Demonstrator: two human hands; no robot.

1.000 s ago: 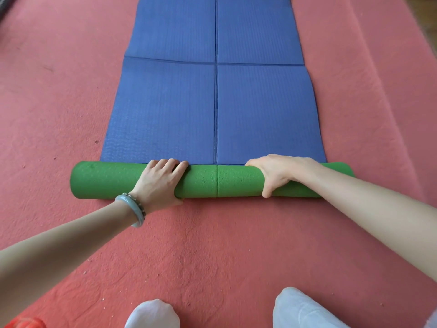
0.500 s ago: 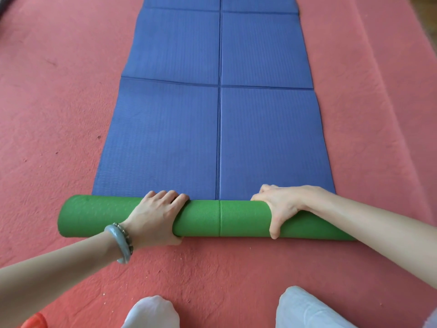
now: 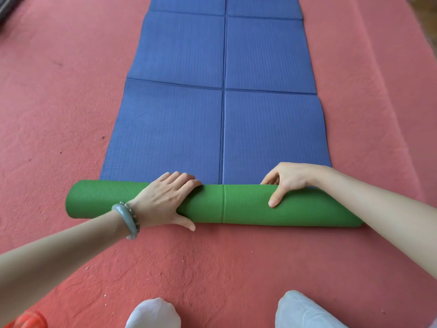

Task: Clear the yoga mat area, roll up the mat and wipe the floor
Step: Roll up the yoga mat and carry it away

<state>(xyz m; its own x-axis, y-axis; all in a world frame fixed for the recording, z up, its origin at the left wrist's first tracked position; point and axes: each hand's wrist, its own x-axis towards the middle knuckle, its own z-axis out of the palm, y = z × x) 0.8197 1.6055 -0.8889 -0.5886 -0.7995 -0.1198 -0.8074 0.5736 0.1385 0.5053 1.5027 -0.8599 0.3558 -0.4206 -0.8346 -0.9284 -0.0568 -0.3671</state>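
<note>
Your left hand (image 3: pixel 165 200) lies over the green roll (image 3: pixel 246 204) of the mat, left of its middle seam. The fingers curl over the far top edge of the roll and the thumb reaches down the near side to the carpet (image 3: pixel 59 114), so this grip is wrapped around the roll. A grey bangle (image 3: pixel 127 220) with a beaded band beside it sits on that wrist.

Your right hand (image 3: pixel 287 178) is on the roll to the right of the seam. Its thumb presses down the front of the green surface, and the fingers hook over the far edge, tucked between the roll and the flat blue mat (image 3: pixel 222 102); this grip also clasps the roll.

The roll lies crosswise in front of you on the red carpet, green outer face up, its left end sticking out past the blue sheet's left edge and its right end partly behind your right forearm. The unrolled part of the mat stretches away from the roll toward the top of the view, blue side up, marked by fold creases: one running lengthwise down the middle and several across.

Your knees (image 3: pixel 153 313) in pale trousers show at the bottom edge, near the roll but apart from it. A red object (image 3: pixel 28 320) sits at the bottom left corner, too cropped to identify. The carpet has a raised ridge along the right side.
</note>
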